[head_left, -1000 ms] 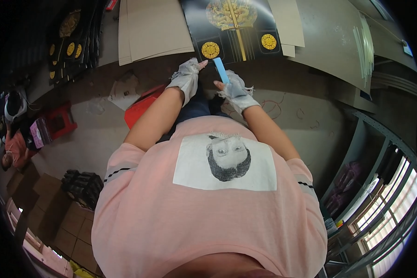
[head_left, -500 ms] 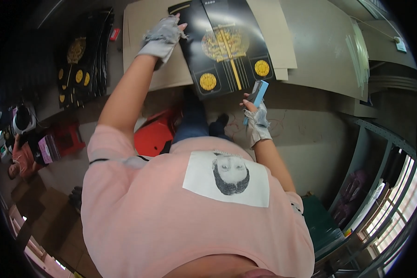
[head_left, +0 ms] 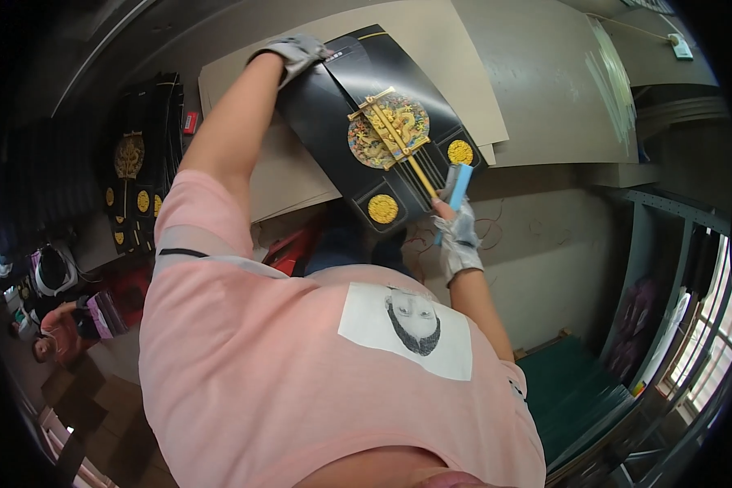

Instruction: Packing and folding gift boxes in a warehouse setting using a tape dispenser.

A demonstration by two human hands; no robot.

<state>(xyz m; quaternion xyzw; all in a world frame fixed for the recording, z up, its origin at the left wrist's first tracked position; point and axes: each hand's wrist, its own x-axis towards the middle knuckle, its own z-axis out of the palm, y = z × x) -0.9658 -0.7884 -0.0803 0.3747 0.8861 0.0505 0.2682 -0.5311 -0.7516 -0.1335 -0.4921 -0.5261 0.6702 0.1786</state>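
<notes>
A flat, glossy black folded carton [head_left: 317, 122] with a colourful round emblem and gold medallions lies tilted over the table edge, its near corner out past it. My gloved left hand [head_left: 297, 53] is closed on the carton's far left edge, fingertips on the top surface. In my gloved right hand [head_left: 461, 240] is a blue-and-grey stapler [head_left: 462, 185], held upright at the carton's near right edge. My right fingertips reach that edge. The palm side of the right hand is hidden.
Under the carton are large beige cardboard sheets [head_left: 464, 89] on the grey table [head_left: 545, 98]. A stack of similar black cartons [head_left: 142, 154] and a small red box [head_left: 190, 123] lie left. A red stool [head_left: 289, 250] stands below. Another person [head_left: 61, 329] is far left; a metal frame [head_left: 626, 268] stands right.
The carton has turned and slid nearer, its near edge now past the table edge. My left hand has moved to its far end. My right hand with the stapler has come against its near right edge.
</notes>
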